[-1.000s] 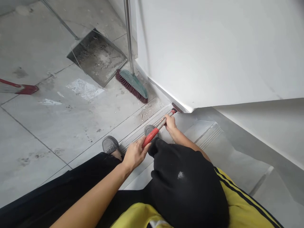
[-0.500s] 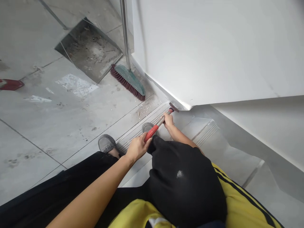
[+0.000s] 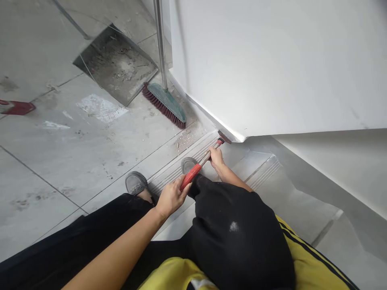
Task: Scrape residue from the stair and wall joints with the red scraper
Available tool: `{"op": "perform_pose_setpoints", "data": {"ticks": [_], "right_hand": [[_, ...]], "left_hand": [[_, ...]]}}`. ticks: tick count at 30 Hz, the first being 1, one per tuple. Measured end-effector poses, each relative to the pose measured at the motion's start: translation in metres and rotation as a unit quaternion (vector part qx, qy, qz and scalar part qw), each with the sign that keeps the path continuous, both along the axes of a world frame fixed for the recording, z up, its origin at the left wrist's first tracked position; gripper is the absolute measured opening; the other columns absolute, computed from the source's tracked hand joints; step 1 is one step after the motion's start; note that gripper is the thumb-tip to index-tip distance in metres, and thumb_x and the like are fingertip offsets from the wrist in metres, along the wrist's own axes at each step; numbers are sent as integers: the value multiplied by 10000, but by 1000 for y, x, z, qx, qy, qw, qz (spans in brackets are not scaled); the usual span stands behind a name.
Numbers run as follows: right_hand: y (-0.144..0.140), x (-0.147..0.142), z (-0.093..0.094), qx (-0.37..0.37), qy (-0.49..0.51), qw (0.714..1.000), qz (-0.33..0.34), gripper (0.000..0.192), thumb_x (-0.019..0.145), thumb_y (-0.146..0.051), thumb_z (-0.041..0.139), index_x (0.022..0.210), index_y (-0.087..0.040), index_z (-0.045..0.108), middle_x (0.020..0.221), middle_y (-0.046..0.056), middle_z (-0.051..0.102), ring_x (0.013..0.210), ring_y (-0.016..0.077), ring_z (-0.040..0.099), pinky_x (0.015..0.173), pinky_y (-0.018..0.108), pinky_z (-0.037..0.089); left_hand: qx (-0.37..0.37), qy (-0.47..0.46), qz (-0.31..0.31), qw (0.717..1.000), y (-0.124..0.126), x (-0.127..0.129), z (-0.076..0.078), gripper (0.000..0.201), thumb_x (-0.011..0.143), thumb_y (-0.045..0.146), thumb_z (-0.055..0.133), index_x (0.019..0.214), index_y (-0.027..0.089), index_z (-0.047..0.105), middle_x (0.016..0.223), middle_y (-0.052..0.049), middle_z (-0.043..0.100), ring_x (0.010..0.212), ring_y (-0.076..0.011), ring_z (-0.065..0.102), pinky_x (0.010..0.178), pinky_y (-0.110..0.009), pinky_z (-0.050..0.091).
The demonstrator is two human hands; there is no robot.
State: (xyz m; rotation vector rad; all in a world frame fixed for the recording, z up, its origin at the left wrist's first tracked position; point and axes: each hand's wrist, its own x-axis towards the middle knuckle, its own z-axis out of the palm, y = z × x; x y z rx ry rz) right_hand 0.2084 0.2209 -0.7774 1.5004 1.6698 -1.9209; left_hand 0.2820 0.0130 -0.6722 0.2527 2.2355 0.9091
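Observation:
A scraper with a red grip (image 3: 191, 177) and a metal shaft lies slantwise across the middle of the view. My left hand (image 3: 172, 196) is wrapped round the rear of the red grip. Further up, my right hand (image 3: 216, 157) is closed on the shaft, just behind the head. The scraper's flat blade (image 3: 225, 137) is at the foot of the white wall (image 3: 272, 68), by its lower corner. Whether its edge touches the wall or the floor, I cannot tell.
A broom (image 3: 165, 102) stands by the wall, beside a dustpan (image 3: 142, 82) full of dust and debris. White crumbs (image 3: 184, 140) lie on the grey floor. Steps (image 3: 314, 201) run down at the right. A red object (image 3: 19, 108) shows at the left edge.
My left hand and the rear of the red grip have shifted slightly down and left. The blade stays near the wall's corner. The whole view has shifted a little.

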Motion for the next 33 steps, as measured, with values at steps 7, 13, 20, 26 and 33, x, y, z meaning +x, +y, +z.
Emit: {"op": "perform_pose_setpoints", "data": {"ticks": [7, 13, 20, 26, 33], "right_hand": [[-1, -1, -1, -13, 3, 1000, -5, 77, 663, -128, 477, 611, -180, 457, 428, -46, 475, 382, 97, 457, 384, 185, 390], [-3, -7, -13, 3, -10, 1000, 14, 92, 680, -141, 497, 605, -180, 459, 424, -51, 458, 374, 86, 435, 380, 173, 382], [-3, -7, -11, -1, 0, 1000, 10, 86, 692, -135, 482, 618, -177, 472, 457, -42, 481, 395, 94, 452, 388, 185, 385], [-3, -10, -12, -2, -13, 1000, -7, 107, 697, -125, 481, 616, -186, 447, 441, -57, 450, 397, 91, 451, 394, 181, 390], [-6, -10, -15, 4, -25, 1000, 2, 109, 706, -130, 482, 622, -189, 447, 447, -52, 461, 395, 100, 465, 379, 187, 388]], "left_hand": [[-4, 12, -2, 1000, 1, 11, -4, 470, 917, 428, 369, 1229, 93, 477, 1050, -159, 671, 928, -264, 655, 811, -349, 492], [-22, 0, 2, 1000, -1, 0, -7, 485, 918, 445, 354, 1223, 92, 485, 1029, -162, 678, 931, -281, 652, 810, -364, 489], [-10, 17, -10, 1000, -3, -6, -6, 503, 919, 445, 357, 1258, 90, 466, 1100, -172, 658, 960, -282, 647, 821, -366, 487], [8, 39, -5, 999, -2, -3, -10, 491, 916, 446, 371, 1286, 134, 451, 1134, -148, 652, 969, -263, 648, 835, -350, 491], [23, 41, 8, 999, -8, 2, -18, 491, 912, 425, 385, 1295, 122, 443, 1145, -154, 647, 967, -281, 649, 828, -382, 508]]}}
